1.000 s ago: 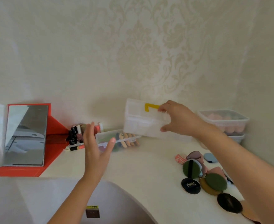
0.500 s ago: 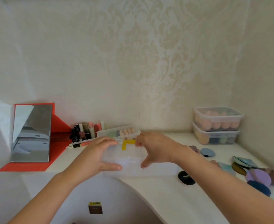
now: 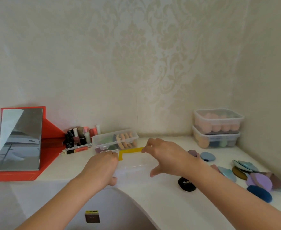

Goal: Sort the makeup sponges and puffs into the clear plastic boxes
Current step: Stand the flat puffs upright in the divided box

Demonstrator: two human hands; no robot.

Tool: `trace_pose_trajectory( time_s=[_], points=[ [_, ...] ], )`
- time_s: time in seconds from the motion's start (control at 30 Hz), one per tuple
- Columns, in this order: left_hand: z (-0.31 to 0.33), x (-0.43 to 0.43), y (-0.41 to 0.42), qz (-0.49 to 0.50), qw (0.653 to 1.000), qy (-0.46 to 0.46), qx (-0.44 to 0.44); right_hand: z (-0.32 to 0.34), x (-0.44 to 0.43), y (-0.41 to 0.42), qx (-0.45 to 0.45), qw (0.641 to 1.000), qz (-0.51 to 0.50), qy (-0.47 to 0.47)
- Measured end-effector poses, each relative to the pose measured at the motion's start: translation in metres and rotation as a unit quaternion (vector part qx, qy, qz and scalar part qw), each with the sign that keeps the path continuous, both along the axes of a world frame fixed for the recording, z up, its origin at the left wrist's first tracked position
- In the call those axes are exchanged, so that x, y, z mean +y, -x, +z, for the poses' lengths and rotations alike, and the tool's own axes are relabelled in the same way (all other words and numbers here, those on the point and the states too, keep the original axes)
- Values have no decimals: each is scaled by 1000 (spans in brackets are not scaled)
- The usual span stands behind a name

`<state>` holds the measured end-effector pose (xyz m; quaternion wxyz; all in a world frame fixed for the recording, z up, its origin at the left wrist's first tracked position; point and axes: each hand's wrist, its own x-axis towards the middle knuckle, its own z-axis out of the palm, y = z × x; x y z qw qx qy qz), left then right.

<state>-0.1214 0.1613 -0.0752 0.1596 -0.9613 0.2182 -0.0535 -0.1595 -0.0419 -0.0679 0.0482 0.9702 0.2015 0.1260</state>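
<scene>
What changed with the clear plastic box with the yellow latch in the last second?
The clear plastic box with the yellow latch came down from mid-air by the wall onto the white counter's front edge. The left hand, free before, now grips its left end; the right hand still holds it. The open box of beige sponges, two stacked lidded boxes and red-framed mirror stayed put.

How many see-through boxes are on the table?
4. A front box is held by the left hand and right hand; a second box sits behind it; a top box and a bottom box are stacked in the right corner. Others may be hidden.
</scene>
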Motion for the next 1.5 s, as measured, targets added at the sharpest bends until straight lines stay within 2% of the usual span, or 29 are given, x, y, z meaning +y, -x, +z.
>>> trace_pose_trajectory(
  time_s=[0.13,0.3,0.47,0.63,0.77,0.83,1.07,1.17,1.23,1.3,1.37,1.5],
  points=[
    [-4,-13,-7,10,1000,-24,-5,-3,-23,7,4,998,-58,11],
    [-1,-20,-7,8,999,-15,-41,-19,-32,11,-16,998,-66,16],
    [5,-30,-12,18,998,-59,-7,-24,-33,1,-47,995,-56,66],
    [0,-29,-12,-19,994,-104,14,-61,-48,-14,-220,974,27,45],
    [1,-21,-12,-44,994,-101,14,-72,-50,-15,-282,958,47,-11],
    [7,-17,-14,-58,994,-87,25,-76,-50,-16,-275,959,51,-51],
    [14,-5,-22,-103,995,9,7,-74,-43,-7,-191,957,-3,-217],
    [17,-3,-20,-110,994,14,-9,-75,-45,-1,-166,950,-9,-263],
    [24,-3,-19,-111,993,43,-20,-71,-44,4,-185,946,-34,-264],
    [33,0,-20,-114,987,108,-27,-66,-42,7,-217,944,-59,-241],
    [36,5,-29,-118,973,199,-21,-64,-40,9,-211,944,-55,-246],
    [25,10,-58,-95,898,430,1,-66,-49,6,-192,952,-65,-228]
  ],
)
